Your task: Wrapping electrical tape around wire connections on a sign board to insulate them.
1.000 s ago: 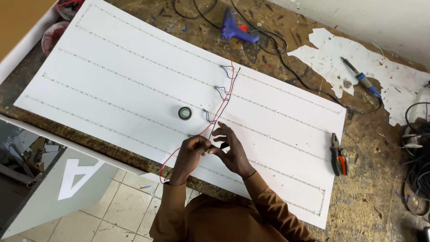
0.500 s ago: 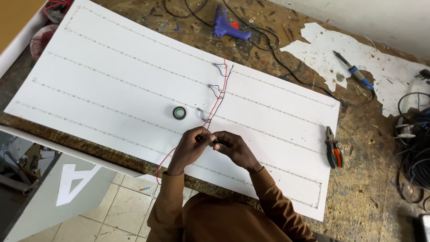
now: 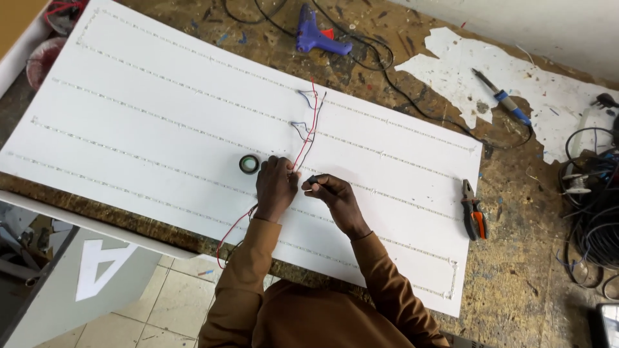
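While your left hand (image 3: 276, 187) pinches the thin, limp red wire (image 3: 308, 138) over the white board (image 3: 161, 122), your right hand (image 3: 330, 193) fingers close on its small dark end, so grip near the tip.

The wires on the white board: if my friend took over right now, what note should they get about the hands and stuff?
Left hand: pinching the red wire on the white board.
Right hand: fingertips closed on something small and dark, too small to identify.
Nearby: tape roll beside the left hand, pliers on the board's right end, glue gun and soldering iron on the bench.
Done: wires run up to two rows of dots.
Left: lower rows show no wires.
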